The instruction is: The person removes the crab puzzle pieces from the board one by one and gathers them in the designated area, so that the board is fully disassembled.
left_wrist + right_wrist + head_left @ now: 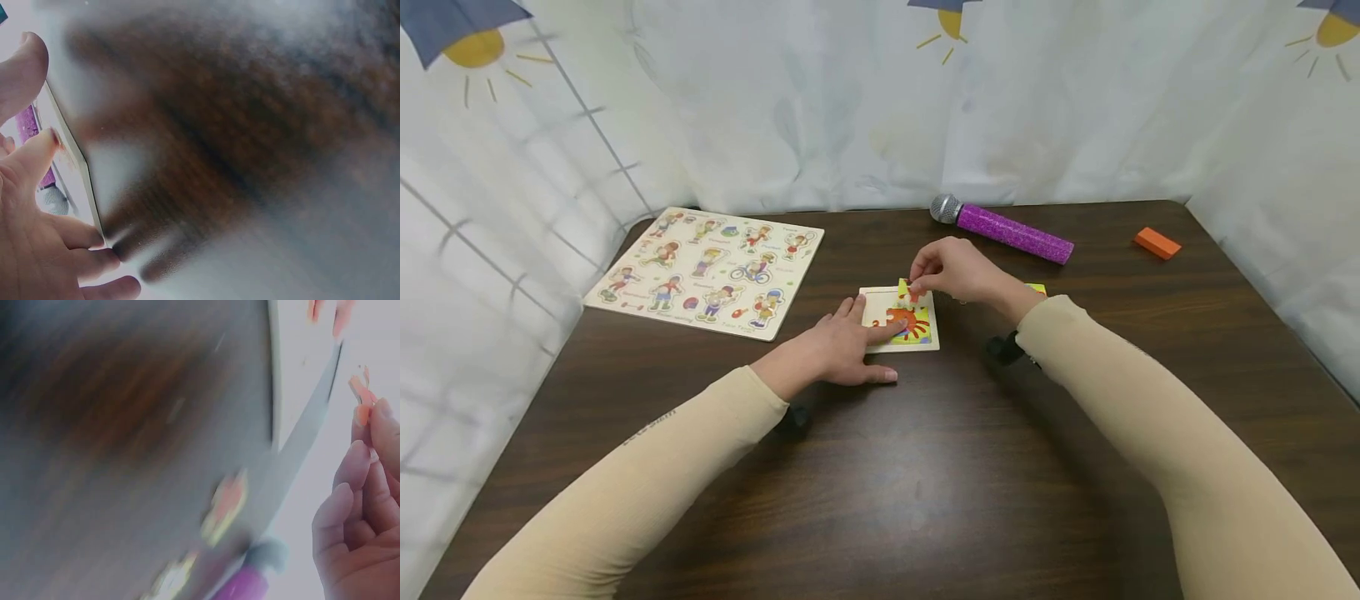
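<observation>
Pinched a yellow-and-red jigsaw piece [904,292] in the grip of the right hand [961,268], between thumb and forefinger, above the far side of a small wooden puzzle tray [935,327]. Laid the left hand [848,346] across the tray's left side with fingers spread, with the index finger over a red-and-yellow picture [917,328] and the thumb out past the near rim. Had the tray on the dark brown table [940,467], inward from the middle of the far edge. Had a blurred loose piece [225,507] and a second piece [170,579] between the tray and a purple-handled microphone [1015,233], near the far edge, right of its middle. Had a large sports-figure puzzle board [707,271] by the table's far left corner and an orange block [1157,242] near the far right one.
</observation>
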Motion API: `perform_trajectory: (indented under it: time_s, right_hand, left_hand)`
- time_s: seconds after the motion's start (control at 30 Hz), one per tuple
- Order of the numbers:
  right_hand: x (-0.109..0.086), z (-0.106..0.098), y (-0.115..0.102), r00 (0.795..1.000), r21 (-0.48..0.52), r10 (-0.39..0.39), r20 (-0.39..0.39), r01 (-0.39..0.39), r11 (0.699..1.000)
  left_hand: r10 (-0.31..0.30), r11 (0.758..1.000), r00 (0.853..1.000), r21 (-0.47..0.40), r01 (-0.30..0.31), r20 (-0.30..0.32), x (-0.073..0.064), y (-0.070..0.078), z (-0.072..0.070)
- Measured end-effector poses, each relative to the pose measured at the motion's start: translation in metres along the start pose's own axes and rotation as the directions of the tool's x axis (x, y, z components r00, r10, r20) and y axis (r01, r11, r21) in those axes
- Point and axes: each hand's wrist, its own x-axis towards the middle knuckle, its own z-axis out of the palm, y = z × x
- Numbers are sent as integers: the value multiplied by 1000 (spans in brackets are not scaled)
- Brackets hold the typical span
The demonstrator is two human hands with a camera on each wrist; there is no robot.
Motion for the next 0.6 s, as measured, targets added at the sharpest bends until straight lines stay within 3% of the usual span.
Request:
perform_trajectory:
  time_s: [0.3, 0.6]
  right_hand:
    - [-34, -31, 41, 991, -50, 116, -62, -119, 992]
    - [-48, -27, 58, 993, -76, 120, -19, -121, 990]
  left_hand:
    - [19, 1000, 999, 17, -18, -29, -2, 0, 1]
    - [11, 1000, 1000, -5, -12, -22, -1, 0, 1]
